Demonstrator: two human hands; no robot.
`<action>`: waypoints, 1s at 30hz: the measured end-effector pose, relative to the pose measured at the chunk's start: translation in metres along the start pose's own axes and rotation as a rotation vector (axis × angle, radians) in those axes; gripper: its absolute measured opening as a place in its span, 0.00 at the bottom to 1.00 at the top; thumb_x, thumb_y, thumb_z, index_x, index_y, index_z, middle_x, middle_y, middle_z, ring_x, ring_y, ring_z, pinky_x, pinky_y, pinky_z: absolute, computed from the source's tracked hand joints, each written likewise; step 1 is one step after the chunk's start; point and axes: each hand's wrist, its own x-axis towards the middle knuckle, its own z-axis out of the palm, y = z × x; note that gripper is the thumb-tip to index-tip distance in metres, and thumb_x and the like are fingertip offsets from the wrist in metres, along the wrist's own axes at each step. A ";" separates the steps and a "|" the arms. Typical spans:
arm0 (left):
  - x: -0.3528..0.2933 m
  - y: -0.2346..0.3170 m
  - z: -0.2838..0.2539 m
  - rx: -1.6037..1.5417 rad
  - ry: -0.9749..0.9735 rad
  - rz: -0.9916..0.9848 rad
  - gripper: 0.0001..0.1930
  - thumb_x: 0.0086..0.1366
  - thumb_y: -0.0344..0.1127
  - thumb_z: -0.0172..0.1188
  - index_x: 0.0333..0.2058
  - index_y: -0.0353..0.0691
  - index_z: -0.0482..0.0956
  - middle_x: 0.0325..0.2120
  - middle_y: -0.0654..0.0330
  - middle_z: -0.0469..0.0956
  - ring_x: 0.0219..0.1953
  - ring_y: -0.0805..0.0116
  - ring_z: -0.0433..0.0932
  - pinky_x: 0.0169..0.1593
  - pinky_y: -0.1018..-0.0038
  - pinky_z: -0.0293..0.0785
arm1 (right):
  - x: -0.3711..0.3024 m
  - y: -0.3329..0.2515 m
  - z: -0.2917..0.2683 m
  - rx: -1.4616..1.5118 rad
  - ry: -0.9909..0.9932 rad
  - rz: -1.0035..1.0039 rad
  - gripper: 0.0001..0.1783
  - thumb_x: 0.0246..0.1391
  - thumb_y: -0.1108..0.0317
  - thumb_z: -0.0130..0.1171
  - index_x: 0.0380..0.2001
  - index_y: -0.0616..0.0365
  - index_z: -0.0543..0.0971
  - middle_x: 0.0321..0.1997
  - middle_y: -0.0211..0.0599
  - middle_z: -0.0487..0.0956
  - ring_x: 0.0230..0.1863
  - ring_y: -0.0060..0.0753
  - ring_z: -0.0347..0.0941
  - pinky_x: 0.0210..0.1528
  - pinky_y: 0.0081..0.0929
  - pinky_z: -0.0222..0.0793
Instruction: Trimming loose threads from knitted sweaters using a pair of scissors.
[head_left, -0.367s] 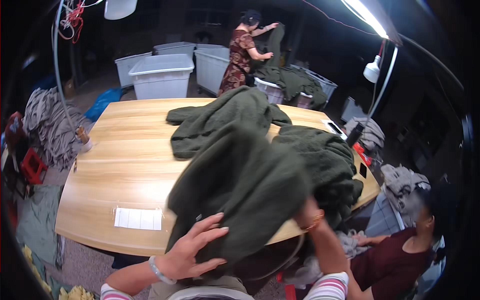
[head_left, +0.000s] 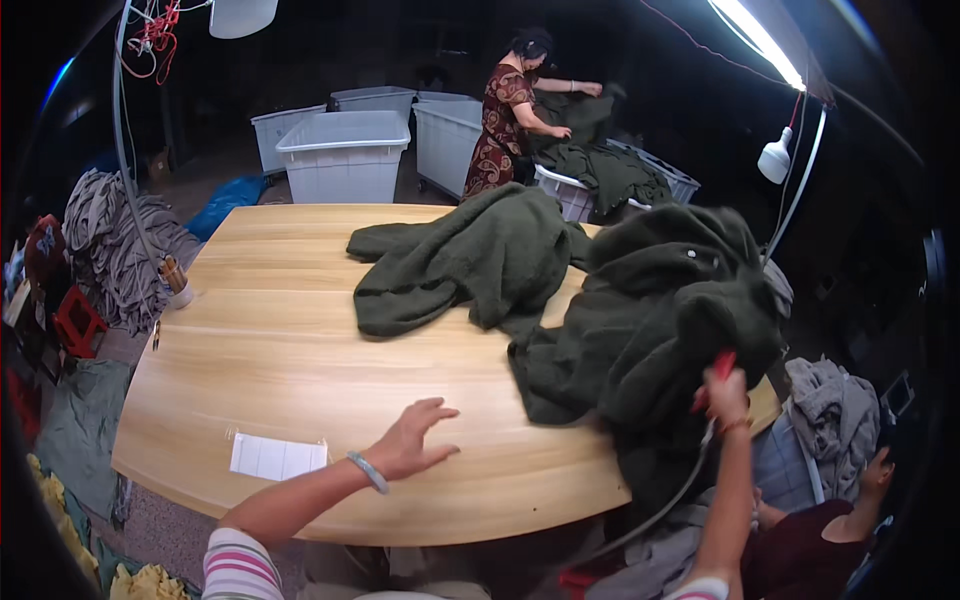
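Observation:
My left hand point(head_left: 408, 440) hovers over the bare front part of the table, fingers apart and holding nothing. My right hand point(head_left: 730, 395), at the right side, is closed round a red tool point(head_left: 724, 366). A thin grey cord or hose point(head_left: 655, 517) trails down from it; its exact kind I cannot make out. Right beside that hand, partly behind it, lies a heap of dark green knit garments point(head_left: 640, 330), some of it hanging over the table's front edge. Another dark green garment point(head_left: 465, 255) lies crumpled toward the table's far side.
The wooden table point(head_left: 250, 350) carries a white paper strip point(head_left: 278, 456) at front left. Grey garments point(head_left: 110, 240) are piled on the left. White bins point(head_left: 345, 160) stand beyond the table, where a person point(head_left: 510, 115) handles dark green fabric. Another person point(head_left: 820, 540) sits close at right.
The dark green garment in front of me has gone rightward onto the heap. My left hand is away from it, and my right hand has moved right, with the red tool showing.

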 end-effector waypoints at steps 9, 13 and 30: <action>0.120 -0.144 -0.023 0.647 0.273 -0.418 0.47 0.52 0.51 0.70 0.67 0.53 0.54 0.65 0.41 0.54 0.67 0.42 0.53 0.65 0.48 0.54 | -0.118 0.063 0.093 0.128 -0.144 -0.020 0.10 0.62 0.67 0.54 0.40 0.64 0.72 0.17 0.31 0.77 0.10 0.19 0.66 0.11 0.18 0.60; 0.134 -0.198 -0.031 0.708 0.251 -0.458 0.37 0.56 0.52 0.63 0.64 0.56 0.62 0.60 0.57 0.65 0.61 0.57 0.61 0.55 0.52 0.58 | -0.126 0.065 0.095 0.172 -0.094 -0.002 0.13 0.60 0.66 0.56 0.42 0.64 0.73 0.17 0.30 0.76 0.11 0.19 0.65 0.14 0.21 0.60; -0.122 -0.102 -0.130 0.659 0.033 -0.344 0.09 0.48 0.26 0.59 0.31 0.39 0.82 0.27 0.52 0.74 0.35 0.50 0.74 0.40 0.58 0.72 | -0.190 0.021 0.116 -0.101 -0.227 -0.387 0.22 0.53 0.75 0.57 0.53 0.65 0.73 0.27 0.41 0.81 0.31 0.31 0.82 0.36 0.26 0.74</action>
